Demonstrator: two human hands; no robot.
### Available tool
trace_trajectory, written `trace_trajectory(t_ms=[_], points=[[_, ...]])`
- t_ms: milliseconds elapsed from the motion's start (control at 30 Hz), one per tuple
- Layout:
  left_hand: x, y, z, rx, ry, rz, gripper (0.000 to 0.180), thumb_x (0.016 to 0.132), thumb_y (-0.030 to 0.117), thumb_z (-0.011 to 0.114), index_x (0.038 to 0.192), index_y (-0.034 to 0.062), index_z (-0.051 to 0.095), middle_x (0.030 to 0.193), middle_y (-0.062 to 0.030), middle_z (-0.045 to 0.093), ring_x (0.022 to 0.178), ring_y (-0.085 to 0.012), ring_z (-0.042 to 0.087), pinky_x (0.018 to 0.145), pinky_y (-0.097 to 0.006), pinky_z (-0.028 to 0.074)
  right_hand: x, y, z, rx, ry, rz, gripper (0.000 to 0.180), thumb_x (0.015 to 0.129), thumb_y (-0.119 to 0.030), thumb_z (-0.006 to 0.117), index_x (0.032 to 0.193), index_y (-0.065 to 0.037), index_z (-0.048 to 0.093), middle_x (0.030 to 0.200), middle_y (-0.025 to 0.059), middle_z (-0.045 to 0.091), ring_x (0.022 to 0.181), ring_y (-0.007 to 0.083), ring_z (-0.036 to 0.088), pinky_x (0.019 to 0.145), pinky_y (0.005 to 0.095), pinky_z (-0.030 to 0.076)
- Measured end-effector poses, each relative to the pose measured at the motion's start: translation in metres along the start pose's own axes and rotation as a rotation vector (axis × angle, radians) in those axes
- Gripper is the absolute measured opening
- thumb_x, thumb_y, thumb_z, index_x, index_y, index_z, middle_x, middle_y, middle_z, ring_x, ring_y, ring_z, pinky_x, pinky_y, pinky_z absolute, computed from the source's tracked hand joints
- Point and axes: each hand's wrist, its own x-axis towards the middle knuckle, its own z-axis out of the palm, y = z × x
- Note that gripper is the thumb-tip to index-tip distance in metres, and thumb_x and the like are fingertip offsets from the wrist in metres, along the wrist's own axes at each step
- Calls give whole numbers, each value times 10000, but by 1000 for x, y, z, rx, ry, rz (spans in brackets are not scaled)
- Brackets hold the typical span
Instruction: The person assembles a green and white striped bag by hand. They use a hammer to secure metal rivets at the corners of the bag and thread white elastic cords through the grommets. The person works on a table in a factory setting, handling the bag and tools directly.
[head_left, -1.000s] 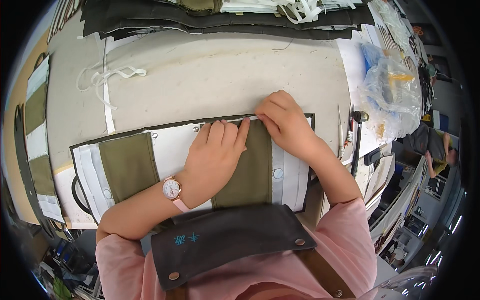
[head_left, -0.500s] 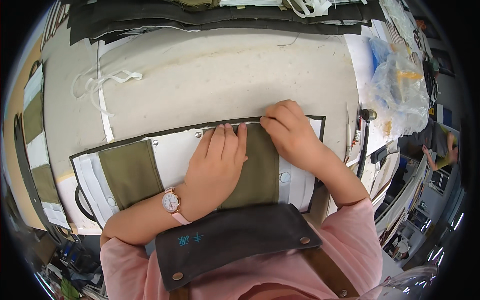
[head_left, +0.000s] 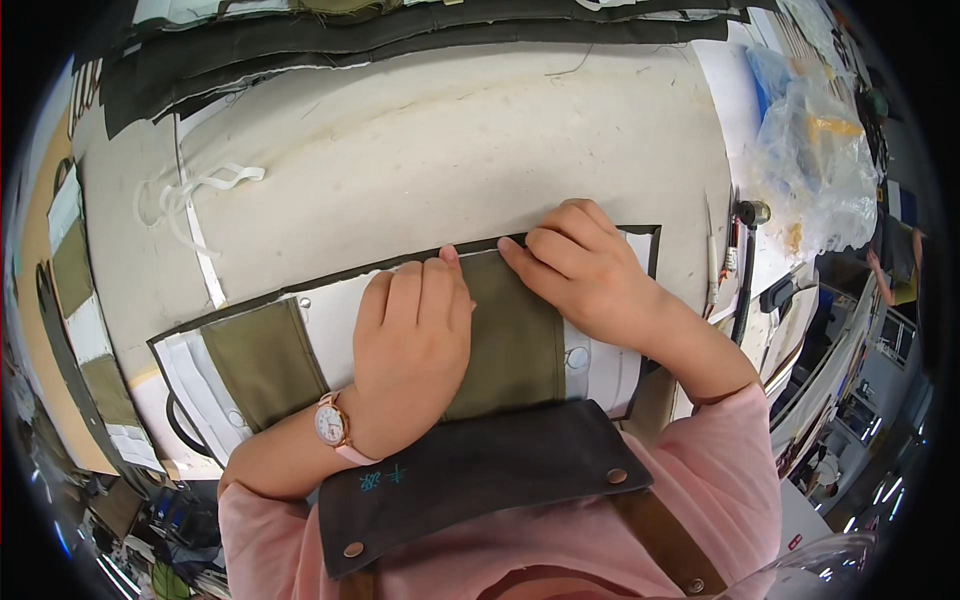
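Left hand [head_left: 415, 330] shifted leftward along panel [head_left: 515, 335], long axis slanting away rightward, fingers extended, right hand [head_left: 588, 275] curled, both grips unclear

Bright, soft light on the table [head_left: 470, 150]; glints on the bag [head_left: 815, 150] at two o'clock; lamps [head_left: 893, 490] glare at four; edges bend, corners black

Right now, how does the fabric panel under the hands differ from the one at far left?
The front panel runs side to side before the person; the far-left panel runs roughly front to back.
The left hand and right hand are at the front panel's far edge; neither touches the far-left panel.
Both have white and olive-green sections.
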Motion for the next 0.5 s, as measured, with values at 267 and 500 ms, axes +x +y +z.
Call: trace_trajectory(t_ms=[267, 500], points=[[2, 6, 21, -191, 55, 70, 526, 775, 143, 737, 1270, 12, 621, 1125, -146, 528, 1035, -304, 545, 935, -446, 469, -8, 8, -5, 168, 69, 326, 256, 757, 48, 680, 1001, -23, 649, 929, 121, 588, 867, 323, 557, 785, 409, 461], [14, 7, 21, -281, 11, 9, 562, 774, 219, 768, 1318, 184, 636, 1100, -109, 487, 1007, -289, 501, 920, -423, 435, -4, 12, -5, 216, 45, 348, 227, 755, 84, 657, 958, -13, 622, 913, 128, 583, 842, 339, 552, 732, 414, 469]])
